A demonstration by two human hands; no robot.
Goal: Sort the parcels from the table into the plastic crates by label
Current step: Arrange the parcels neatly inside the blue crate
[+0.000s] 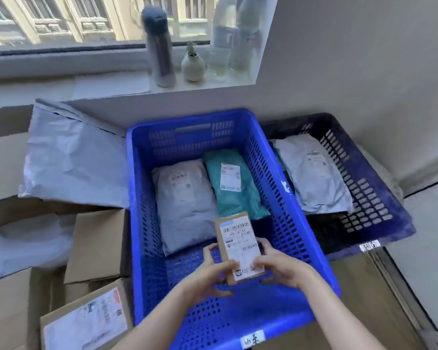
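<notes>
While the left hand (211, 274) and right hand (285, 270) both pinch its side edges over the blue crate's (139, 198) near end, the small cardboard parcel (238, 239) looks light and stiff tbh, so that edge grip seems plenty.

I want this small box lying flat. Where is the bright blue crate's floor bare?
The bright blue crate is bare along its near wall, in front of the grey mailer and teal mailer. Those two crowd its far half.

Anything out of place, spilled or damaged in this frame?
Nothing stands out. Parcels lie flat in the blue crate and dark crate; left hand and right hand hold a small box over it.
</notes>
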